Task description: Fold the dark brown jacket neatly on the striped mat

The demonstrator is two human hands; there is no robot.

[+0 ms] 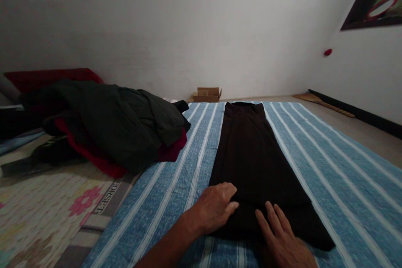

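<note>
Dark brown trousers (pixel 251 155) lie lengthwise on a blue striped sheet, waistband at the far end and the wider hems towards me. Two layers show near the hems, one edge a little beyond the other. My left hand (pixel 216 205) rests on the left side near the hems, its thumb and forefinger apart and the other fingers mostly hidden. Lying on the lower part of the cloth, my right hand (pixel 281 234) has its fingers stretched out. Neither hand visibly grasps the fabric.
On the left is a heap of dark green and red clothes (pixel 125 121), partly over a flowered mat (pixel 72 184). The blue striped sheet (pixel 317 159) spreads beneath the trousers. A small cardboard box (pixel 205 97) sits by the back wall, and a broom (pixel 326 104) lies along the right wall.
</note>
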